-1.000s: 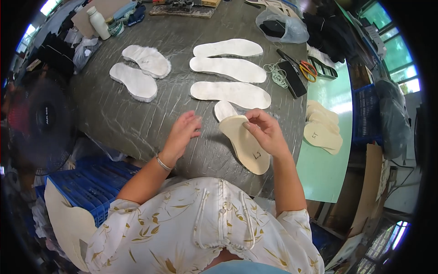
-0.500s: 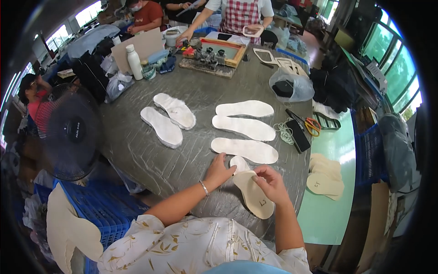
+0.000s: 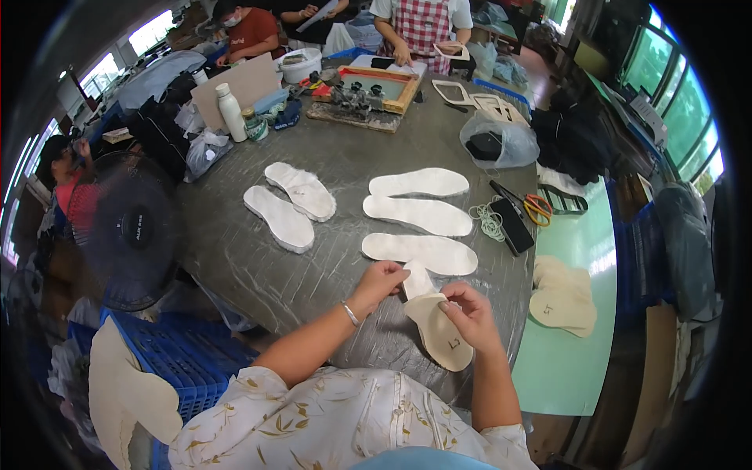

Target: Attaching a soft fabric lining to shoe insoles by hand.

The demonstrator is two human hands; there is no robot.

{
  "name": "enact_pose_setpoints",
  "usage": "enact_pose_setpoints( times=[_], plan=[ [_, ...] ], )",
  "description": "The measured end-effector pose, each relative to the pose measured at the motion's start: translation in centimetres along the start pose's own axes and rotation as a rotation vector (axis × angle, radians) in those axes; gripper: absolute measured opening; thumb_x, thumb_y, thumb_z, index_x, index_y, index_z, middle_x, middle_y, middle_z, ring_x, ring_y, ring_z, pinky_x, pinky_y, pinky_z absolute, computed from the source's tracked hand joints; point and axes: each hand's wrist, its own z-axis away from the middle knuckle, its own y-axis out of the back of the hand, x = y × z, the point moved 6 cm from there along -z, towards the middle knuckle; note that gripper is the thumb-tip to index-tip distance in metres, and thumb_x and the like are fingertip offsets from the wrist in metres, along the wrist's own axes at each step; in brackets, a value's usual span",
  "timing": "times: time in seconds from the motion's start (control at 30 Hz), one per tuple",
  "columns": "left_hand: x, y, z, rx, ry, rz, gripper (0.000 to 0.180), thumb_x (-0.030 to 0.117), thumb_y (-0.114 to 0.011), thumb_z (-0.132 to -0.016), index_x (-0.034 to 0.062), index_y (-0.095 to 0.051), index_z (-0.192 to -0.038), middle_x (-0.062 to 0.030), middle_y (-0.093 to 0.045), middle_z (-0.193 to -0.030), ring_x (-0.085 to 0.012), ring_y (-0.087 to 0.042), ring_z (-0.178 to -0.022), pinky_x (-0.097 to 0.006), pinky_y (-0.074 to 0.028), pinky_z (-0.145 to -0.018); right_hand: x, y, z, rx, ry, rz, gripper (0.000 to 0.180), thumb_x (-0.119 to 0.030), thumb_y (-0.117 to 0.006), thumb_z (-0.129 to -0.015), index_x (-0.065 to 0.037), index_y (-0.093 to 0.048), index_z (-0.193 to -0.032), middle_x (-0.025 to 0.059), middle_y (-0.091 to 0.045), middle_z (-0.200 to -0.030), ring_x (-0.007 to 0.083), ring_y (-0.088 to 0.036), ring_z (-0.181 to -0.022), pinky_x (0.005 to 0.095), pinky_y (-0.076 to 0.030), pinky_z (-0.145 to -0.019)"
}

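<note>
A beige insole (image 3: 440,337) with a dark mark lies near the table's front edge, over part of a white insole (image 3: 419,278). My right hand (image 3: 473,315) pinches the beige insole's upper right edge between thumb and fingers. At the left edge of the white insole, my left hand (image 3: 376,288) is closed, thumb and fingertips on it. How far the white piece runs under the beige one is hidden. Just beyond lies another white insole (image 3: 420,252), with two more white insoles (image 3: 419,215) behind it. A fluffy-edged pair of insoles (image 3: 280,219) rests to the left.
On the right are orange-handled scissors (image 3: 537,210), a black phone-like object (image 3: 513,227), a coil of cord (image 3: 490,224) and stacked beige insoles (image 3: 562,301). A fan (image 3: 129,227) and blue crates (image 3: 176,352) stand left. Across the table, people work near a framed screen (image 3: 401,88).
My left hand has closed on the white insole's edge, and more of that insole shows above the beige one. Across the table, a person's hand has moved right, away from the white tub.
</note>
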Motion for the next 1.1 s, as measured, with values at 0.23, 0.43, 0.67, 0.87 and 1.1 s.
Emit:
enact_pose_setpoints(
  times=[0.23,0.43,0.67,0.87,1.1],
  plan=[
    [8.0,-2.3,3.0,-0.171,-0.081,0.285,0.011,0.013,-0.066,-0.093,0.0085,-0.061,-0.101,-0.0028,-0.068,-0.095,-0.0131,-0.068,-0.083,-0.029,-0.058,-0.074,-5.0,1.0,2.2,0.082,0.141,-0.077,0.012,0.0,-0.065,-0.088,0.0,-0.063,-0.099,0.0054,-0.062,-0.098,0.0156,-0.058,-0.096,0.0292,-0.045,-0.086],
    [13.7,-5.7,6.1,-0.294,-0.231,0.276,0.013,0.01,-0.068,-0.092,0.0058,-0.058,-0.1,-0.0039,-0.069,-0.091,-0.0101,-0.066,-0.08,-0.025,-0.054,-0.073,-7.3,1.4,2.0,0.182,0.183,-0.124,0.013,-0.004,-0.065,-0.091,0.0,-0.064,-0.104,0.0038,-0.064,-0.1,0.0104,-0.06,-0.09,0.0259,-0.049,-0.08],
    [15.3,-6.4,8.8,-0.39,-0.337,0.174,0.014,0.008,-0.068,-0.091,0.0026,-0.059,-0.101,-0.0047,-0.068,-0.091,-0.008,-0.063,-0.079,-0.023,-0.051,-0.069,-7.3,0.5,0.7,0.246,0.184,-0.145,0.015,-0.006,-0.065,-0.093,-0.001,-0.062,-0.106,0.001,-0.063,-0.097,0.0069,-0.059,-0.086,0.0233,-0.049,-0.075],
    [16.3,-6.1,9.7,-0.386,-0.416,0.147,0.014,0.003,-0.067,-0.091,0.0013,-0.059,-0.102,-0.0072,-0.069,-0.096,-0.0098,-0.065,-0.087,-0.025,-0.054,-0.078,-7.0,0.3,0.2,0.259,0.171,-0.177,0.014,-0.007,-0.064,-0.095,-0.001,-0.06,-0.106,0.0008,-0.063,-0.096,0.0063,-0.059,-0.086,0.0221,-0.047,-0.075],
    [17.0,-6.3,10.5,-0.378,-0.535,0.027,0.022,0.0,-0.067,-0.09,-0.0006,-0.065,-0.112,-0.0085,-0.071,-0.104,-0.0123,-0.066,-0.096,-0.025,-0.053,-0.085,-7.0,0.4,0.6,0.294,0.173,-0.152,0.015,-0.007,-0.064,-0.095,0.0,-0.061,-0.108,0.0014,-0.064,-0.096,0.007,-0.059,-0.086,0.0221,-0.048,-0.075]
  ],
)
